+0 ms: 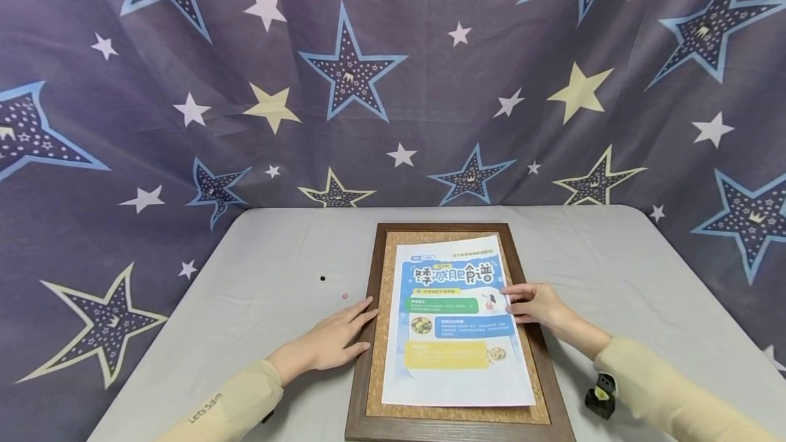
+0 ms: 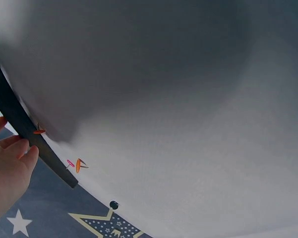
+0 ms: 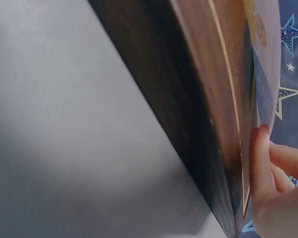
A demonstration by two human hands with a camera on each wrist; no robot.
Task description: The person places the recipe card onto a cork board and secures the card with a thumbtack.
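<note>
A cork board with a dark brown wooden frame [image 1: 460, 430] lies on the grey-covered table. A white printed sheet [image 1: 457, 387], with blue, green and yellow blocks of text, rests slightly askew on the cork. My left hand [image 1: 328, 343] rests its extended fingers against the frame's left side. From the right, the fingertips of my right hand [image 1: 540, 307] touch the sheet's right edge. Seen from the left wrist, several thumbtacks sit beside the frame: an orange one [image 2: 79, 165], a pink one [image 2: 70, 162], a black one [image 2: 114, 205] and a red-orange one [image 2: 38, 132].
The grey tabletop [image 1: 645, 278] extends on both sides of the board. A purple star-patterned cloth [image 1: 430, 121] hangs behind it. A small black device [image 1: 600, 398] is at the right wrist.
</note>
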